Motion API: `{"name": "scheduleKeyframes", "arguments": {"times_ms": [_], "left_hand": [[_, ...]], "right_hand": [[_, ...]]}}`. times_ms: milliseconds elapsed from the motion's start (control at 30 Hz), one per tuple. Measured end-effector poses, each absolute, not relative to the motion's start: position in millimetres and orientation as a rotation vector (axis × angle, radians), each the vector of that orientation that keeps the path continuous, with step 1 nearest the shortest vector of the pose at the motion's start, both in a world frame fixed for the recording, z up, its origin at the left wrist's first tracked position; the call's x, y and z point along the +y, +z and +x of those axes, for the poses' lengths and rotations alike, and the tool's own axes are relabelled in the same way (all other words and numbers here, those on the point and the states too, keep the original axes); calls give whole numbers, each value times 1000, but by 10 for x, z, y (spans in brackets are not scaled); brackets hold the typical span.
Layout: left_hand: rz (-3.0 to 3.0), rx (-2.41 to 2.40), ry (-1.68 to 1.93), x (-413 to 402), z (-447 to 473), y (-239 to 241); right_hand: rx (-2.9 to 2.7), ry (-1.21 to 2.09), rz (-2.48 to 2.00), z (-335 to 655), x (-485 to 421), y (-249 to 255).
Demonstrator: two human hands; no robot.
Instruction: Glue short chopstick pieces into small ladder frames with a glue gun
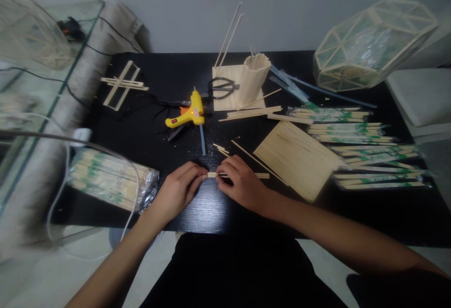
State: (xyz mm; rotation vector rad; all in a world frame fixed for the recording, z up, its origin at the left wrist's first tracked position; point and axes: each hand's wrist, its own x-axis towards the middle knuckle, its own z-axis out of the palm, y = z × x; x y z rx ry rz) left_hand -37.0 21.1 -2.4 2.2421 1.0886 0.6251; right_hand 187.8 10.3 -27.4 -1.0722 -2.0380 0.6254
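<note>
A pair of wooden sticks (262, 175) lies flat near the front of the black table (211, 209). My left hand (178, 190) rests palm down with its fingertips pressed on the sticks' left end. My right hand (241, 181) is curled over their middle, fingers pinched on them. A flat panel of glued sticks (298, 160) lies just to the right of my right hand. A yellow glue gun (186, 114) stands behind my hands, with a glue stick (202, 139) lying below it.
Black scissors (221, 87) and a stick-built cup (254, 78) stand on a small wooden board at the back. Wrapped chopsticks (355, 134) are spread at the right, a bagged bundle (111, 178) at the left. A geodesic stick frame (373, 42) sits far right, a crossed stick frame (123, 83) back left.
</note>
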Motion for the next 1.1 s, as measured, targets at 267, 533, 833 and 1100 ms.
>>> {"name": "scheduleKeyframes", "arguments": {"times_ms": [267,533,833,1100], "left_hand": [[2244,1088,602,205,-385,-20],[2231,1104,620,194,-383,-58],[2168,1162,666,169,-435,-69],[2175,1165,665,154,-419,-34]], "right_hand": [[-2036,628,-1074,1883,100,-262],[-2050,670,-1104,1880,98,-270],[-2046,654,-1081,1885,102,-254],[-2048,663,-1096,1882,104,-262]]}}
